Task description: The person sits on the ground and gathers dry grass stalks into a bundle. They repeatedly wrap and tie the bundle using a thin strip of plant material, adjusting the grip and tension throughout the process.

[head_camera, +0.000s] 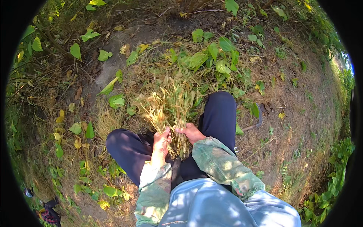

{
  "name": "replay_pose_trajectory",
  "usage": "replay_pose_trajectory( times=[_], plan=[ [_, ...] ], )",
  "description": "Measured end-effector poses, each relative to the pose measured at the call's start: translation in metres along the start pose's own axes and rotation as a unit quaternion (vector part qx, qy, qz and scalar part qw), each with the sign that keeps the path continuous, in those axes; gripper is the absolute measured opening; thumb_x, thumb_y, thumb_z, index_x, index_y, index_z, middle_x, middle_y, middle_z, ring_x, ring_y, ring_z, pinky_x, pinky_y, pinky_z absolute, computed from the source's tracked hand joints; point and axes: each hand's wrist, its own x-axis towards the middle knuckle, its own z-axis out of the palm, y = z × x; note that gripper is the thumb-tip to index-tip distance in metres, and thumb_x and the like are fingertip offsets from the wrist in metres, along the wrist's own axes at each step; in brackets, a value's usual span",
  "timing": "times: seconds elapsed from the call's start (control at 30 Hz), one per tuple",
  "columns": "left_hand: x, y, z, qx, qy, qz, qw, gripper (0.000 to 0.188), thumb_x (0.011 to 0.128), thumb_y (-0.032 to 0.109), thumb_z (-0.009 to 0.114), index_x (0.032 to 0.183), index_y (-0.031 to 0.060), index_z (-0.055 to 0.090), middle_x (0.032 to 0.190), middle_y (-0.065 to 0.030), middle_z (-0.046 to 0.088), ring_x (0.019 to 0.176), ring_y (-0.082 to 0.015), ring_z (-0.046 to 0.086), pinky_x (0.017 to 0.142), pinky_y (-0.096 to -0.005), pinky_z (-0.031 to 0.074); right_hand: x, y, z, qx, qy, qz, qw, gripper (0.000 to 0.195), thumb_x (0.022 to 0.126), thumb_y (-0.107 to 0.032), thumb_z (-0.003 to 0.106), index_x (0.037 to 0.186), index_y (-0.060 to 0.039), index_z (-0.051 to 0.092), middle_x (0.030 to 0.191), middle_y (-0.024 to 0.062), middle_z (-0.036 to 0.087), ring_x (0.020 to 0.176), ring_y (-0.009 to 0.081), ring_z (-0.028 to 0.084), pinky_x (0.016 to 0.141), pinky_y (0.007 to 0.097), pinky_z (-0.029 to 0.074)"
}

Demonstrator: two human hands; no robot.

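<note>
Before my lap, my left hand is closed around a bundle of dry, straw-coloured grass stalks, its tips fanning away from me. Close beside it, my right hand grips a second, greener bundle of grass stalks, thumb across the stems. The two bundles nearly touch at the hands, and their cut ends hang down between my dark-trousered legs. Camouflage-patterned sleeves cover my forearms. Fingers on the far side of each bundle are partly hidden.
A sickle with a curved blade lies on the ground right of my knee. Green vine leaves spread over dry grass ahead. Leafy plants border the right side. Dark and red-checked cloth items lie at the lower left.
</note>
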Motion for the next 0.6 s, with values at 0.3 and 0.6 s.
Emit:
replay_pose_trajectory(
  times=[0.3,0.6],
  plan=[
    [0.002,-0.007,0.0,0.061,-0.022,0.035,0.997,0.016,0.085,0.012,0.074,0.094,0.0024,0.066,0.071,-0.0002,0.062,0.05,-0.0057,0.05,0.044,-0.0196,0.038,0.001,0.006,0.003,-0.155,-0.011,0.019,0.988,0.027,0.083,-0.005,0.073,0.108,0.0021,0.069,0.095,0.007,0.071,0.085,0.0156,0.065,0.081,0.0314,0.05],
    [0.009,-0.009,0.0,0.093,0.011,0.041,0.995,0.011,0.086,0.012,0.073,0.089,0.0031,0.066,0.07,0.0004,0.063,0.052,-0.0063,0.052,0.047,-0.0209,0.039,0.005,0.011,0.005,-0.164,-0.011,-0.005,0.986,0.023,0.085,-0.007,0.07,0.105,0.0023,0.069,0.093,0.007,0.07,0.085,0.0151,0.064,0.079,0.0315,0.05]
  ],
)
